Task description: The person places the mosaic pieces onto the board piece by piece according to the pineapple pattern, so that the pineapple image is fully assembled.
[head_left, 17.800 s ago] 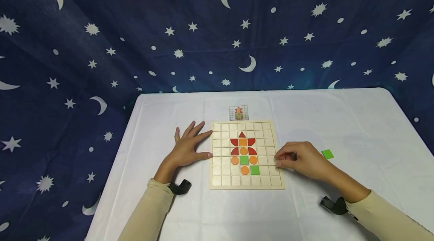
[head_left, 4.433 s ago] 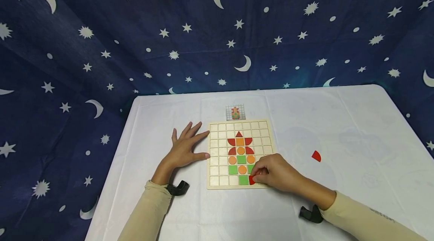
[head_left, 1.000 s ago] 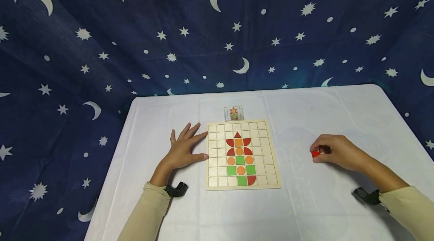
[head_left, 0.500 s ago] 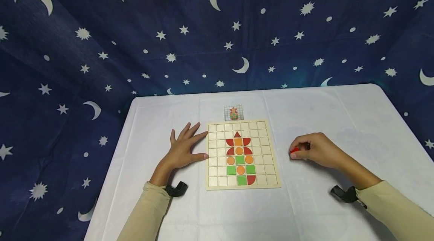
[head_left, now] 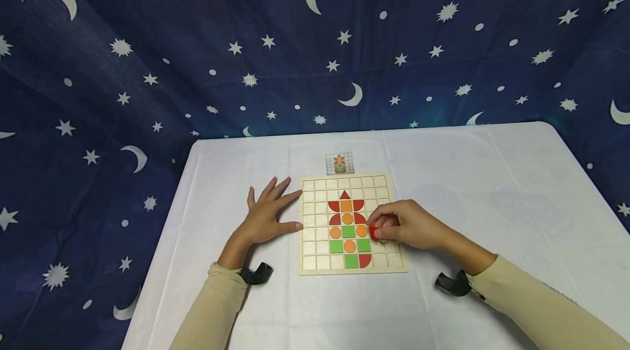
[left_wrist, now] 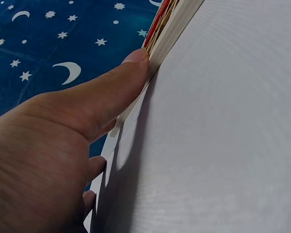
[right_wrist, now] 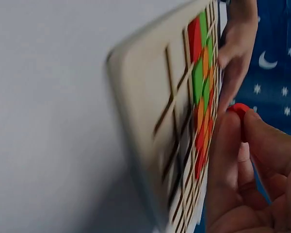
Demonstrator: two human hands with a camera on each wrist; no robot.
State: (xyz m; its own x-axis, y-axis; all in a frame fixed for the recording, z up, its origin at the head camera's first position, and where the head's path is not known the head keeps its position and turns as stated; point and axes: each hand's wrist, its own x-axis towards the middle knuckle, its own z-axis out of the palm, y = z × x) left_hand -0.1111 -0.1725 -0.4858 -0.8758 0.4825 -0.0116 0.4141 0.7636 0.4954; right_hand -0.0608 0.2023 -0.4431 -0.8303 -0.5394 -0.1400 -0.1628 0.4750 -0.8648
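Note:
My right hand (head_left: 408, 224) pinches a red quarter-circle tile (head_left: 374, 233) between thumb and fingers, above the right part of the wooden grid board (head_left: 315, 266). In the right wrist view the red tile (right_wrist: 239, 108) shows between the fingertips, apart from the board. My left hand (head_left: 269, 213) lies spread at the board's left edge, with thumb and index fingertips touching it. On the board, red, orange and green tiles form a figure. Its bottom row has a green square (head_left: 351, 261) with a red quarter-circle (head_left: 365, 260) to its right; the cell left of the green square is bare.
A small pattern card (head_left: 339, 163) with a matching coloured figure lies just behind the board. White cloth covers the table (head_left: 492, 186). A dark blue curtain (head_left: 295, 27) with moons and stars hangs behind and at the left.
My right hand has picked up the red quarter-circle from the table at the right and carried it leftward over the board. The left hand stays in place.

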